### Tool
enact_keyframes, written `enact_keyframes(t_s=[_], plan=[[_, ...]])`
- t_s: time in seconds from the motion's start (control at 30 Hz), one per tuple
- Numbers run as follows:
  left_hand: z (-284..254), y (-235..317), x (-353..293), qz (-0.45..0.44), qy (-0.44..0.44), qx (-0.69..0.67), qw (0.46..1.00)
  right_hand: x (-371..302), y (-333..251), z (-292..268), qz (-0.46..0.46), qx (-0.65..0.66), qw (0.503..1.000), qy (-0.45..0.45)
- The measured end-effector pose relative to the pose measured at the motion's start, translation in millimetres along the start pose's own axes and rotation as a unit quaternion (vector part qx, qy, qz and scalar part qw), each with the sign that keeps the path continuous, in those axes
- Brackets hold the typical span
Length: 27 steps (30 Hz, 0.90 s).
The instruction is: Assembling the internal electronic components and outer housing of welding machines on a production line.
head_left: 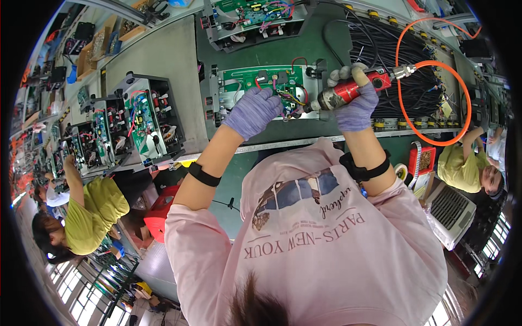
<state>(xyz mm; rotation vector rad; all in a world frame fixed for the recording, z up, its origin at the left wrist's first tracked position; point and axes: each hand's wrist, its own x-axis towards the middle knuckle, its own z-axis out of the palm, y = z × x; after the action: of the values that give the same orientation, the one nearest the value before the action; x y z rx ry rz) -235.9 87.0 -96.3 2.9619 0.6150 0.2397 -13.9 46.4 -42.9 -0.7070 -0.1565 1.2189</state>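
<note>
My right hand [356, 106], in a purple glove, is wrapped round a red air-powered driver [348, 93]. The driver lies nearly level, its tip pointing left at the near right edge of an electronic unit. That unit has a green circuit board [247, 81] with coloured wires [296, 96]. My left hand [253, 112], gloved the same way, rests over the board's near edge with fingers curled in beside the wires. Its fingertips are partly hidden, so what they pinch cannot be seen. An orange air hose [468, 103] loops from the driver's rear fitting.
A second open unit [255, 22] stands at the far side of the bench. Several similar units [144, 119] line the left. Black cables [402, 70] lie bundled at right. A red bin [424, 160] sits near the bench's right edge. Co-workers in yellow are at both sides.
</note>
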Motion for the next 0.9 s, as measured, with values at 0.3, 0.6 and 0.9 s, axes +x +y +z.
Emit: enact_keyframes(t_s=[0.3, 0.6, 0.9], plan=[[6, -1, 9, 0.018, -0.044, 0.015, 0.999, 7, -1, -2, 0.020, -0.007, 1.000, 0.002], [4, -4, 8, 0.041, 0.013, 0.008, 0.999, -1, 1, 9, -0.003, -0.042, 0.996, -0.078], [13, -1, 1, 0.005, 0.009, 0.017, 1.000, 2, 1, 22, 0.036, -0.058, 0.995, -0.070]])
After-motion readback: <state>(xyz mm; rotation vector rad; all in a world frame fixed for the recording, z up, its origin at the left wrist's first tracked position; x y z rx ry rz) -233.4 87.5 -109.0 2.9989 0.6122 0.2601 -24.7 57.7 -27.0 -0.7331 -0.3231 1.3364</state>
